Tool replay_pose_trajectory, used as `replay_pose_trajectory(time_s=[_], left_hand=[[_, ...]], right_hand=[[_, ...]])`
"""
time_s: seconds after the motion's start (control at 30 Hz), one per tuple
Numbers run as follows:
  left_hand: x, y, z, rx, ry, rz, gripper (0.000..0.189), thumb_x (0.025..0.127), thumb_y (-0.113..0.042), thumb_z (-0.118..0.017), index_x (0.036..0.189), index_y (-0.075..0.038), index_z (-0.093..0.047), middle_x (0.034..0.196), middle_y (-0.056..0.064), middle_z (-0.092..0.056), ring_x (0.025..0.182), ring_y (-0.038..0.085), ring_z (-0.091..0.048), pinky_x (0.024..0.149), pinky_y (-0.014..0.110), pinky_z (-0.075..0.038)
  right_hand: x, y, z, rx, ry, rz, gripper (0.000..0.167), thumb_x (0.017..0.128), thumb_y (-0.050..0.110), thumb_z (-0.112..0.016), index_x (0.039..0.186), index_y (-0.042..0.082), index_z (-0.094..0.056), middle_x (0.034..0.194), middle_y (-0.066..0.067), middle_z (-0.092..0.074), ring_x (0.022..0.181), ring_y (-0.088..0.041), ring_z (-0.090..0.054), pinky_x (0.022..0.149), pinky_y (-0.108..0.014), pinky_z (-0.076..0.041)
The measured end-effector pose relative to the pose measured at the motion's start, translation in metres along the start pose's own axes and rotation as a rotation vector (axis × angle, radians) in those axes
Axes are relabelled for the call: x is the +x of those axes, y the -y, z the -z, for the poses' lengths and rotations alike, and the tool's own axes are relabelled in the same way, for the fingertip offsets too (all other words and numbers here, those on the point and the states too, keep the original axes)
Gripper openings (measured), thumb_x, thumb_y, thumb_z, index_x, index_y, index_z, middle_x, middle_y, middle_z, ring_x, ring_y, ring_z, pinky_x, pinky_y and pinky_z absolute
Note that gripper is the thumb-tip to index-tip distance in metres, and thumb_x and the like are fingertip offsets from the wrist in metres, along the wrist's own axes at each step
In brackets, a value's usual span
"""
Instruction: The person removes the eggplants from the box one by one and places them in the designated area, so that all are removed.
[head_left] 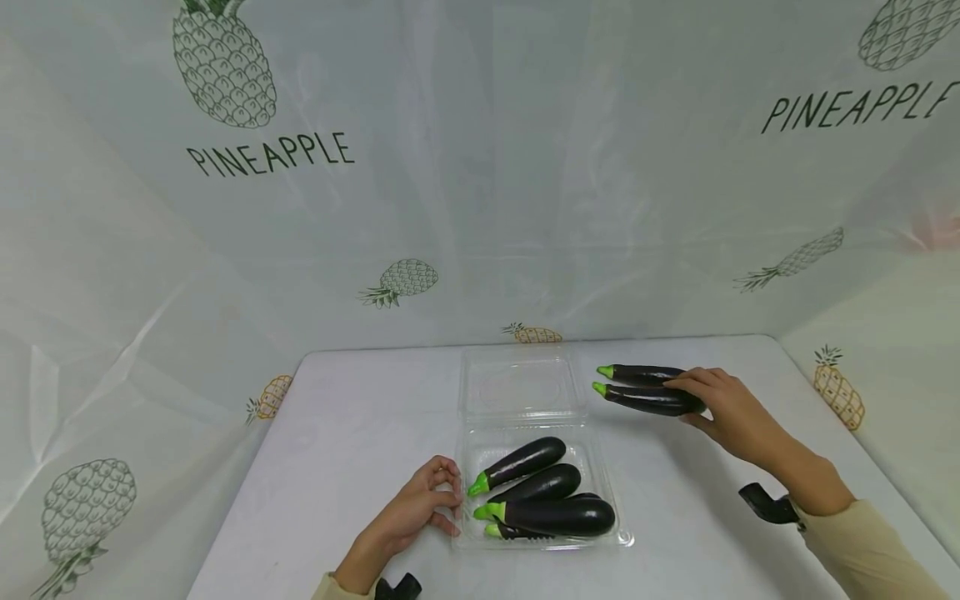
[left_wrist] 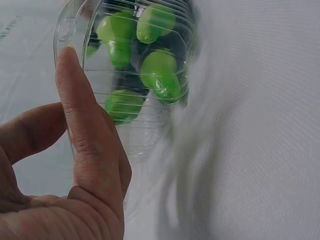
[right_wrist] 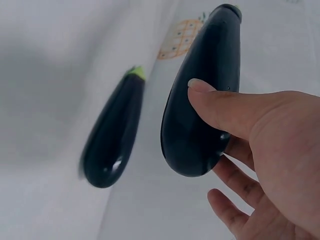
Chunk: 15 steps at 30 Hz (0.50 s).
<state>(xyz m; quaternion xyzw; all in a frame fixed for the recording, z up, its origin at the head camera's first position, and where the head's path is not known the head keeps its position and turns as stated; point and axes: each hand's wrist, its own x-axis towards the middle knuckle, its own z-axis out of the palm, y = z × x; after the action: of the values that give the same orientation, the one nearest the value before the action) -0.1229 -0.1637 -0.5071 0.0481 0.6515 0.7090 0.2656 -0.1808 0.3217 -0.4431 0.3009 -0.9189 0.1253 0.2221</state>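
R hand (head_left: 726, 414) at frame rt grips an eggplant (head_left: 648, 401) by the fat end, prob. for firm hold, while L hand's (head_left: 418, 507) loose fingers touch the clear box (head_left: 487, 450) of eggplants (head_left: 558, 517), lower ctr, prob. steadying it.

This looks like a curtained-in booth; whether it stands in a home, a lab or an office cannot be told. Creased pale sheeting (head_left: 525, 192) rises behind the white tabletop (head_left: 375, 417) and along both its sides, printed with pineapple drawings (head_left: 225, 71) and the word PINEAPPLE (head_left: 270, 156). Two black wrist cameras (head_left: 768, 504) suggest a recording set-up.
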Motion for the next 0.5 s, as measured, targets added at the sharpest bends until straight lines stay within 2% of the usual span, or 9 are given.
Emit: replay_pose_trajectory(time_s=[0.5], left_hand=[[0.001, 0.0, 0.001, -0.003, 0.009, 0.004, 0.035, 0.094, 0.004, -0.06, 0.123, 0.003, -0.04, 0.095, 0.006, -0.052, 0.078, 0.016, -0.058, 0.058, 0.028, -0.063]], right_hand=[[-0.011, -0.023, -0.023, 0.011, 0.04, -0.043, 0.055, 0.065, -0.005, -0.094, 0.115, -0.002, -0.073, 0.11, -0.021, -0.07, 0.098, -0.047, -0.066, 0.076, -0.065, -0.055]])
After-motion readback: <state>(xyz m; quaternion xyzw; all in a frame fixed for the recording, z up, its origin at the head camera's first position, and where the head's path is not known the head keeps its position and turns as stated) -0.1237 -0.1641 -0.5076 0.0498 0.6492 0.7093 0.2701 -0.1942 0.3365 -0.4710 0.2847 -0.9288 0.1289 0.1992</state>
